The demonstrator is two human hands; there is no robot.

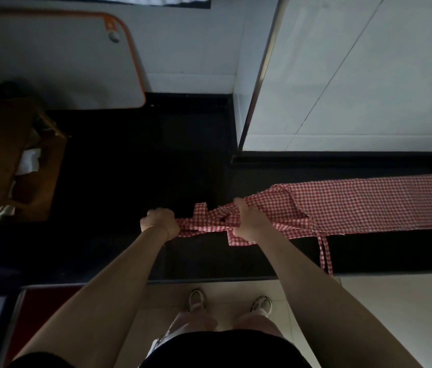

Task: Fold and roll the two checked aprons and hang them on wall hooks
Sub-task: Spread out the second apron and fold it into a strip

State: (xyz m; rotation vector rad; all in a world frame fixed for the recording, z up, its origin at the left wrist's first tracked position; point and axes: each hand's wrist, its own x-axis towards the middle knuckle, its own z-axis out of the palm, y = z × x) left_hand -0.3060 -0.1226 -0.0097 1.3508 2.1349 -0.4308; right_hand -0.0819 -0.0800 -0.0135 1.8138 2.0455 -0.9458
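Observation:
A red-and-white checked apron [368, 203] lies folded into a long narrow band on the black countertop [130, 181], stretching from the middle to the right edge of view. Its left end is bunched and twisted with the straps. My left hand [160, 221] is closed around the far left tip of that bunched end. My right hand [249, 221] grips the cloth a little to the right, where the band narrows. One strap [326, 256] hangs over the counter's front edge. Only one apron is in view; no hooks are visible.
A white cutting board with an orange rim [63, 57] leans against the back wall at left. A wooden rack [10, 160] with cloths stands on the left of the counter. White wall tiles [355, 75] rise at back right. My feet [230, 304] stand on pale floor below.

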